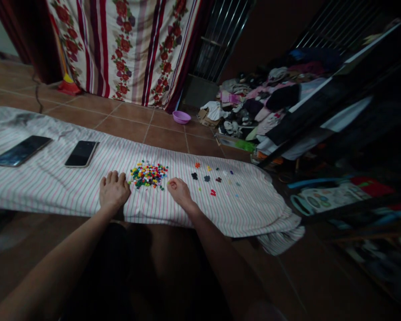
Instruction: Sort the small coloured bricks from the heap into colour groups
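Note:
A heap of small multicoloured bead-like pieces point(149, 174) lies on a striped cloth point(120, 154). Just left of the heap, my left hand point(114, 189) rests palm down, its fingers stretched out on the cloth. At the heap's right edge my right hand point(180, 191) is closed in a pinch; a tiny yellow-green piece seems to show at its fingertips. Small single-colour groups are spread farther right, among them orange pieces point(197, 165), black pieces point(194, 176), dark grey pieces point(207, 178) and red pieces point(213, 192).
Two phones, a larger one point(22, 150) and a smaller one point(82, 154), lie at the left of the cloth. Beyond are a floral curtain point(137, 49), a purple basin point(181, 117) and a clothes pile point(250, 100). A dark shelf point(347, 209) stands at right.

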### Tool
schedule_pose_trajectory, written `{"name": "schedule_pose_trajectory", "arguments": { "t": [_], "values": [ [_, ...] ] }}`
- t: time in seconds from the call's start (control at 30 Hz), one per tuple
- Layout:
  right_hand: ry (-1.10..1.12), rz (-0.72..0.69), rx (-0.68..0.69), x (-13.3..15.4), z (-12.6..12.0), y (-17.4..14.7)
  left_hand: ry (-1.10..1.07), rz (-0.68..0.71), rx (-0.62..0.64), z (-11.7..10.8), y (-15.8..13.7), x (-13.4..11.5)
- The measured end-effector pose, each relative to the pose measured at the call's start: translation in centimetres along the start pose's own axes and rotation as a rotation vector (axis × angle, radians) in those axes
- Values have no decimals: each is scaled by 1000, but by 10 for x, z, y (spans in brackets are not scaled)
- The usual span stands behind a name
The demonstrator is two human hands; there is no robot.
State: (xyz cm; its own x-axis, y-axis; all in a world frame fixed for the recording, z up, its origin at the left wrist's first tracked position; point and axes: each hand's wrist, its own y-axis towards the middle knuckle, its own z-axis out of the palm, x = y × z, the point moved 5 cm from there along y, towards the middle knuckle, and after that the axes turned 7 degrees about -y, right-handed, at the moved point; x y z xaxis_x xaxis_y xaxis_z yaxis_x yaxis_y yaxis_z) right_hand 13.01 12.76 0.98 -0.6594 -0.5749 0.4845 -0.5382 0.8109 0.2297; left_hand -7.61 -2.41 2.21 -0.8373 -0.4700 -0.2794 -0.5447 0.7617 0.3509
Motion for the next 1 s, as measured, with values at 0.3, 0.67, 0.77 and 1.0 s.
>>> {"name": "schedule_pose_trajectory", "arguments": {
  "t": [0.3,0.67,0.77,1.0],
  "values": [
    [-128,69,-94,-35,-33,-43,-28,5,4,-8,-2,-5],
    [-267,261,-229,-93,-68,-56,14,33,-23,-8,-2,-5],
    [-269,259,-228,-97,-65,-51,17,29,-27,-5,-1,-3],
    [-257,321,-254,-107,-62,-41,4,21,-42,-2,-1,-1]
  ]
}}
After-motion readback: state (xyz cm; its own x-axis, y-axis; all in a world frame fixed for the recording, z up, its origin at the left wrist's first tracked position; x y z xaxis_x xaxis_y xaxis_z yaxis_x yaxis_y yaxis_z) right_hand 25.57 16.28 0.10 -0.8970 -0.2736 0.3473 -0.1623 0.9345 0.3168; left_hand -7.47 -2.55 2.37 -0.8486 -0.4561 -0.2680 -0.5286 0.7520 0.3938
